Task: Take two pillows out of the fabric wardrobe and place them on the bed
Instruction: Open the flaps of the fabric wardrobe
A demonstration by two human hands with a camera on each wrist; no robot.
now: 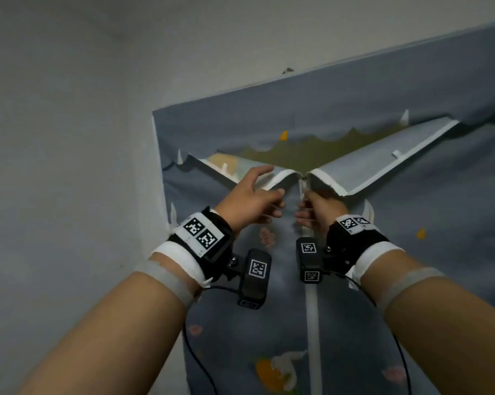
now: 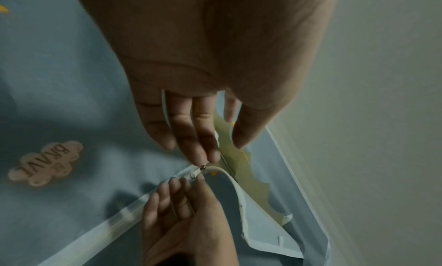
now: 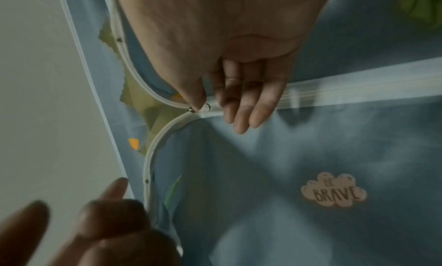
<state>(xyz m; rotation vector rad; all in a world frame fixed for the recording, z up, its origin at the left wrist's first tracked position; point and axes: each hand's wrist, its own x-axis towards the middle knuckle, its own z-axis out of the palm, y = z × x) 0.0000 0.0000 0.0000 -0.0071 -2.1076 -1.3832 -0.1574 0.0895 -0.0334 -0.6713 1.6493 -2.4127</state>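
Observation:
The blue-grey fabric wardrobe (image 1: 411, 223) fills the view, its front printed with small clouds and orange shapes. Its centre zip is parted at the top, and two flaps fold outward: the left flap (image 1: 212, 166) and the right flap (image 1: 383, 155). An olive-green surface (image 1: 297, 155) shows in the gap; no pillow can be made out. My right hand (image 1: 304, 199) pinches the zipper pull (image 3: 206, 106) between thumb and forefinger, where the flaps meet. My left hand (image 1: 272, 183) is open with fingers spread, just left of the pull at the left flap's white edge (image 3: 153, 156).
A plain grey wall (image 1: 69, 138) stands close against the wardrobe's left side. The zip's closed part runs down the front as a white strip (image 1: 312, 323). A "BE BRAVE" cloud print (image 3: 333, 190) lies below the hands. Cables hang from both wrist cameras.

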